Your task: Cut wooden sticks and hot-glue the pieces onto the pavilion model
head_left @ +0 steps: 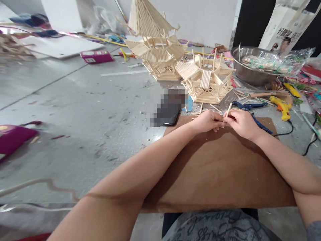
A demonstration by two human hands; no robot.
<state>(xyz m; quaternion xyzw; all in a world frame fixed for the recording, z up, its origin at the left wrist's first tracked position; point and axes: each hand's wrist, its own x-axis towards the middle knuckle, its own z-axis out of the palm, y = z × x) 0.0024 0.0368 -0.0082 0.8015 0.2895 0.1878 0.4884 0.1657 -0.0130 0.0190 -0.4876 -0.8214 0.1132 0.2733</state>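
Observation:
A short pale wooden stick (pixel 229 109) points up from between the fingertips of my two hands, above the far part of a brown board (pixel 213 167). My right hand (pixel 242 122) is closed in a pinch around its lower part. From the other side, my left hand (pixel 207 121) meets it with fingers pressed together at the stick's lower end, which the fingers partly hide. Just beyond the hands stands a low stick-built pavilion frame (pixel 207 82) with upright posts. Loose sticks (pixel 201 108) lie near my left hand. Blue-handled pliers (pixel 249 105) rest behind my right hand.
A taller stick pagoda (pixel 156 50) stands behind the frame. At right are a steel bowl (pixel 255 75) of bagged sticks and a yellow glue gun (pixel 282 107) with a black cord. A dark phone (pixel 168 112) touches the board's far left corner. Purple packs (pixel 96 57) lie left.

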